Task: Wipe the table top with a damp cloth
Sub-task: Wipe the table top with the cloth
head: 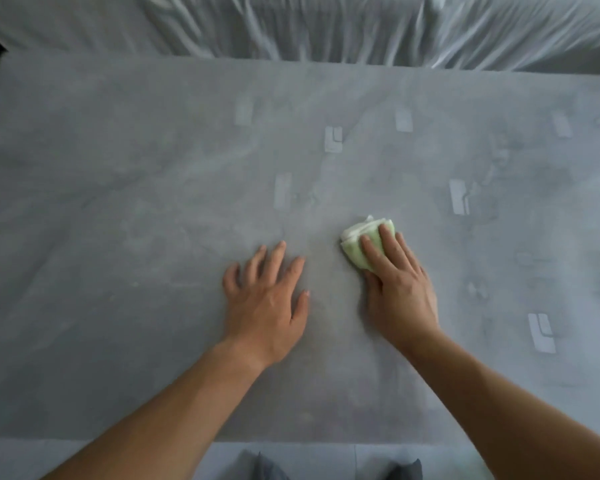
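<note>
head cam, the only view here, looks straight down at a grey bench (118,202).

progress first: honestly hard to call. the bench top is mottled and blotchy all over and i can't pick out a wet patch from a dry one, so which parts are already wiped i can't tell. my guess is the wiping is underway and not finished, since the cloth (355,249) is down on the surface under a pressing hand. there's plenty of bench out past the fingertips and off to both sides that likely needs a pass, including round the pale tape marks (333,139) stuck well beyond the fingers.

now the hands. right hand (399,292) lies flat on top of the cloth, fingers (373,252) straight and close together, pressing it to the bench and not curled round it. the cloth is a small folded pale green wad, poking out ahead of and to the left of those fingertips.

left hand (267,306) is beside it, a small gap away from the cloth, palm down on the bare bench with fingers (278,258) spread and relaxed, holding nothing. looks like it's just bracing.

far beyond both sets of fingertips, past the bench's back edge, there's a rumpled white sheet (326,26).
</note>
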A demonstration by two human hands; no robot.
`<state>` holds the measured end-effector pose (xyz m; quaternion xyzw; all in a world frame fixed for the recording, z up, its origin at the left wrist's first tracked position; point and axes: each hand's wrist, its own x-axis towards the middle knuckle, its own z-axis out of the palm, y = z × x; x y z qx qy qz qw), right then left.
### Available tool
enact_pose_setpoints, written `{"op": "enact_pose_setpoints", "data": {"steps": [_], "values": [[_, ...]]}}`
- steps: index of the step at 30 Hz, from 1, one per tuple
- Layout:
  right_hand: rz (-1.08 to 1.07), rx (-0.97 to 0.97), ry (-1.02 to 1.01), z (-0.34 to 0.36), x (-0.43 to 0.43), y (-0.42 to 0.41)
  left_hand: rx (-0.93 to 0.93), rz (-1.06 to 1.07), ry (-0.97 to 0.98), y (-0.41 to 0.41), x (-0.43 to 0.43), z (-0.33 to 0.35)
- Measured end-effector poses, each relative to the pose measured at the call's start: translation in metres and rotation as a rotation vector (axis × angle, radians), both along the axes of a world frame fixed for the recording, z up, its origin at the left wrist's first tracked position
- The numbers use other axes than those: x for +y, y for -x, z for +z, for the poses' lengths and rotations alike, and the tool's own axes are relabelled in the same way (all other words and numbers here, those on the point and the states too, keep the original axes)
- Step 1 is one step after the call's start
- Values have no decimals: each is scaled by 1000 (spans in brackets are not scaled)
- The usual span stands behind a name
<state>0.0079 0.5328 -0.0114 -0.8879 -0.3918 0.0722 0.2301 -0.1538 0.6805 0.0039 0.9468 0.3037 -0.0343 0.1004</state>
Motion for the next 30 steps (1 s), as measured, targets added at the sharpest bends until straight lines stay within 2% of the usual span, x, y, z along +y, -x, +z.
{"op": "enact_pose_setpoints", "data": {"steps": [8, 14, 18, 21, 25, 27, 30], "values": [[-14, 71, -82, 21, 10, -6, -78, -11, 58, -18, 48, 31], [-440, 528, -254, 59, 74, -40, -69, -13, 52, -54, 91, 36], [-526, 638, -375, 67, 121, -86, -41, 15, 57, -89, 127, 31], [-534, 542, -384, 68, 150, -132, -19, 40, 59, -116, 155, 27], [-484, 350, -292, 58, 193, -200, -11, 39, 39, -145, 189, 24], [-424, 235, -188, 48, 213, -225, -2, 30, 25, -156, 204, 24], [-297, 90, 81, 29, 233, -232, 39, 30, 10, -166, 226, 19]]}}
